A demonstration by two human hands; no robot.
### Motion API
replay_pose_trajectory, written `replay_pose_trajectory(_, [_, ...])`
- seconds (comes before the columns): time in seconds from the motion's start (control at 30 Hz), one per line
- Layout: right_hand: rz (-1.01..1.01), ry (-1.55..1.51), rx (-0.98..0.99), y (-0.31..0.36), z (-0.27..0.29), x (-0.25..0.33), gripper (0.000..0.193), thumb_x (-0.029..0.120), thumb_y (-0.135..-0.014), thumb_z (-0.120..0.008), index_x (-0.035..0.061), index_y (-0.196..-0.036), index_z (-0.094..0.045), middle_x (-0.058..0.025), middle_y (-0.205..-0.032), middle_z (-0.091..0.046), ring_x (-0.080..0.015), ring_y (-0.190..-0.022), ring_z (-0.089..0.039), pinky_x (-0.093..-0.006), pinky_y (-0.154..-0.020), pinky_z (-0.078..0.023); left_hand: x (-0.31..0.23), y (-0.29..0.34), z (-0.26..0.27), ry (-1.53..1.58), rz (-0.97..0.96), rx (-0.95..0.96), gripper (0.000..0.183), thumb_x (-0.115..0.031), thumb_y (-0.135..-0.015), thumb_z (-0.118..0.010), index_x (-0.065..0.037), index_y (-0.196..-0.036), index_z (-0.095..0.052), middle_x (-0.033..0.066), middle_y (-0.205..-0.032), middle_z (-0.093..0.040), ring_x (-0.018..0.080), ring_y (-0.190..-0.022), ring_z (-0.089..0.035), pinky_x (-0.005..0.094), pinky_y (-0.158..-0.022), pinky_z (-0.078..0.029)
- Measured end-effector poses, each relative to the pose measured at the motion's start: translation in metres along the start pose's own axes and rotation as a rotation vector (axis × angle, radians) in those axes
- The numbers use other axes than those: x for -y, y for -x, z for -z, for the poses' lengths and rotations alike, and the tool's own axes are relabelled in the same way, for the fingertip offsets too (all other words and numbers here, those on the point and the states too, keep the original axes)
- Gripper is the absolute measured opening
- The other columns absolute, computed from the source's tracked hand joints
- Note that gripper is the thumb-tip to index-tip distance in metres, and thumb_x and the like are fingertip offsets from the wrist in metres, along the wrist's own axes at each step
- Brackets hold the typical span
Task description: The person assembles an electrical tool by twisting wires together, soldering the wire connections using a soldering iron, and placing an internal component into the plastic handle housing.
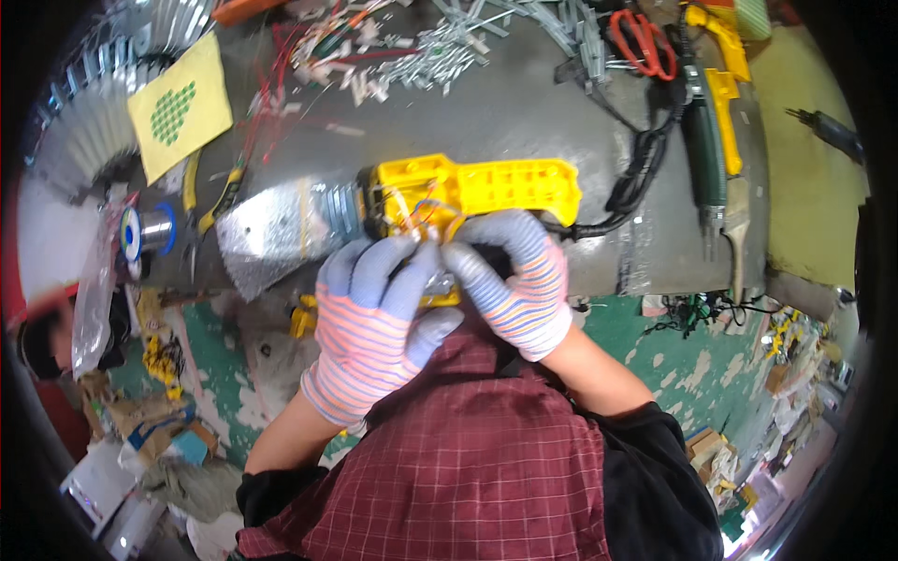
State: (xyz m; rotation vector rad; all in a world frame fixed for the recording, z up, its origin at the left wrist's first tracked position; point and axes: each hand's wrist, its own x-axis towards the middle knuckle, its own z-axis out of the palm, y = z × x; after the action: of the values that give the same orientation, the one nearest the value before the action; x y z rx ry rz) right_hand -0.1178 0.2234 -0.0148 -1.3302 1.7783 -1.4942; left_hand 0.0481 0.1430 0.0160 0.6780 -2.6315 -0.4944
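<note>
A yellow power-tool housing (pixel 519 182), opened to show its ribbed inside, lies on the bench in front of me. Thin coloured wires (pixel 426 210) come out of its middle. My left hand (pixel 365 318), in a striped glove, is closed with its fingertips on the wires at the housing's near edge. Beside it my right hand (pixel 519 280), gloved alike, pinches the same wires from the right. Their exact ends are hidden by the fingertips. Joined to the housing's left end is a silvery, bubble-wrapped part (pixel 285 224). A black cord (pixel 631 178) leaves the handle.
Left of the tool are a solder spool (pixel 150 232), yellow-handled pliers (pixel 224 198) and a yellow card (pixel 182 107). Metal pieces (pixel 440 61) and red wires lie at the back. On the right are red scissors (pixel 643 45), a dark green electric screwdriver (pixel 706 150) and a brush (pixel 737 229).
</note>
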Motion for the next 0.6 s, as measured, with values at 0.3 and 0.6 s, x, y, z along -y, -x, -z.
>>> replay_pose_trajectory(0.3, [-0.080,0.477,-0.337,-0.086,0.119,0.023,0.018,0.017,-0.086,-0.068,0.0016,-0.094,-0.066,-0.0108,-0.084,-0.067,-0.0241,-0.077,-0.066,-0.0319,-0.072,-0.051,0.011,0.009,-0.021,0.039,-0.012,-0.176,0.040,-0.027,-0.076,-0.077,-0.010,-0.109,-0.062,0.0095,-0.105,-0.057,0.0310,-0.097,-0.053,0.0445,-0.087,-0.042])
replay_pose_trajectory(0.6, [-0.414,1.040,-0.287,-0.110,0.170,-0.044,0.059,0.024,-0.083,-0.070,0.0109,-0.135,-0.045,-0.0165,-0.111,-0.067,-0.0351,-0.102,-0.064,-0.0420,-0.088,-0.051,0.015,0.003,-0.009,-0.005,-0.101,-0.193,0.029,-0.033,-0.082,-0.071,-0.016,-0.105,-0.065,0.0051,-0.105,-0.058,0.0283,-0.094,-0.054,0.0449,-0.088,-0.040])
